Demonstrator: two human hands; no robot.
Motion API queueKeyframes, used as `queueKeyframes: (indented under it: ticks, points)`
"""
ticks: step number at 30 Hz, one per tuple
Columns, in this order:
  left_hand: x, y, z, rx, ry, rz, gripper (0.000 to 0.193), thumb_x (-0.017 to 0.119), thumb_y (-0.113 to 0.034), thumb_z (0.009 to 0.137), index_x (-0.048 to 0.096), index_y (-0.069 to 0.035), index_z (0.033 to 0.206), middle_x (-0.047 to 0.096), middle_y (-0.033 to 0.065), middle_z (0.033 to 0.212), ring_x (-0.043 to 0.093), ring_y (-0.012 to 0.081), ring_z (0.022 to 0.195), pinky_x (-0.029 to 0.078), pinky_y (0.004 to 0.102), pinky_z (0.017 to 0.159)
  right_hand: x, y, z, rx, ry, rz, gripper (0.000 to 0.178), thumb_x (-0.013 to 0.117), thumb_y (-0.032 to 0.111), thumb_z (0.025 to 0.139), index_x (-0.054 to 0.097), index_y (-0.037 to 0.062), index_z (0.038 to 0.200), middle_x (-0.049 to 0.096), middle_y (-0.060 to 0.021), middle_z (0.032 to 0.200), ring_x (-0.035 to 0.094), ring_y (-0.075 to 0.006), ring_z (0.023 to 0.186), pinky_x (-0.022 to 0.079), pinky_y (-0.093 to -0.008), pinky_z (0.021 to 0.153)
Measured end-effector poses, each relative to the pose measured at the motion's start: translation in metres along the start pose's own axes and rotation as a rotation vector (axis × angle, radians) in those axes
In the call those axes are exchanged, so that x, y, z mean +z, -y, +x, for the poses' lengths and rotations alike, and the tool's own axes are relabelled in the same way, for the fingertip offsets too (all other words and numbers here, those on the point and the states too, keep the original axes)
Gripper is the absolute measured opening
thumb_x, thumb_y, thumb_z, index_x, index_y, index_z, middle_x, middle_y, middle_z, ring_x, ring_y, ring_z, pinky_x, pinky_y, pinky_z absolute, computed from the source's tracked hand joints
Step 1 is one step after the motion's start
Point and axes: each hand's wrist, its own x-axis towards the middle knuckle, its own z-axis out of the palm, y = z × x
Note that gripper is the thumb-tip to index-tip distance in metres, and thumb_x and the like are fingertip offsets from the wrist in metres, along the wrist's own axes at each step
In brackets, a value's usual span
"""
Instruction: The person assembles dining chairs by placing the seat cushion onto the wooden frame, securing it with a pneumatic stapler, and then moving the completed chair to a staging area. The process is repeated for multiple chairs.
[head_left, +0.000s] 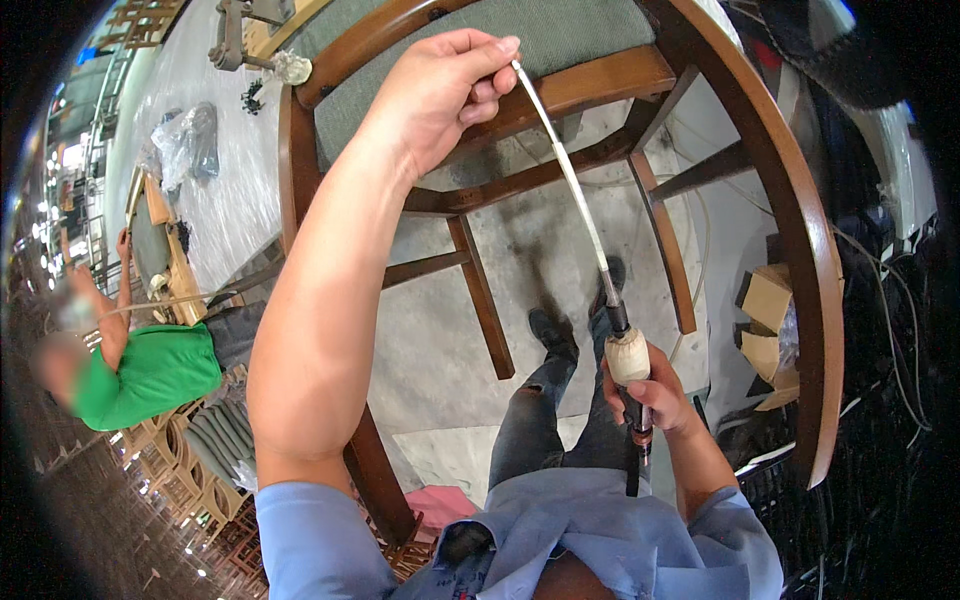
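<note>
A dark brown wooden chair with a grey-green upholstered seat pad lies tipped in front of me, its legs reaching down toward the floor. My right hand is wrapped round a power screwdriver with a cloth-wrapped body. From it a long thin metal bit points up and away toward the chair's frame. At the bit's far end my left hand is closed in a pinch, its fingertips right beside the tip. Whatever small thing those fingers hold is hidden.
To the left stands a plastic-covered table with a clear bag and another tool on it. A co-worker in green works beyond it. Stacked grey pads sit lower left. An opened cardboard box and hoses lie at right.
</note>
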Motion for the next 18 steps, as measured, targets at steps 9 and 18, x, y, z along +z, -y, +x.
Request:
queueKeyframes:
  ticks: [9, 18]
  points:
    - [-0.013, -0.001, 0.001, -0.084, 0.011, 0.143, 0.018, 0.068, -0.021, 0.098, 0.061, -0.008, 0.09, 0.055, -0.0029, 0.072, 0.04, 0.0018, 0.059, 0.026, 0.0193, 0.048, -0.013, 0.009, 0.004, 0.049, 0.008, 0.043, 0.065, 0.076, 0.043, 0.075, 0.052, -0.002, 0.115, 0.06, -0.0095, 0.07, 0.059, -0.0164, 0.054, 0.049, -0.0284, 0.046]
    - [-0.016, 0.008, 0.004, -0.16, -0.043, 0.408, 0.021, 0.076, -0.026, 0.092, 0.068, -0.007, 0.087, 0.058, -0.0021, 0.071, 0.043, 0.0031, 0.059, 0.028, 0.0198, 0.049, -0.033, 0.014, -0.006, -0.036, -0.122, -0.398, 0.067, 0.075, 0.041, 0.08, 0.048, -0.0013, 0.125, 0.057, -0.0031, 0.073, 0.056, -0.0114, 0.058, 0.045, -0.0264, 0.05]
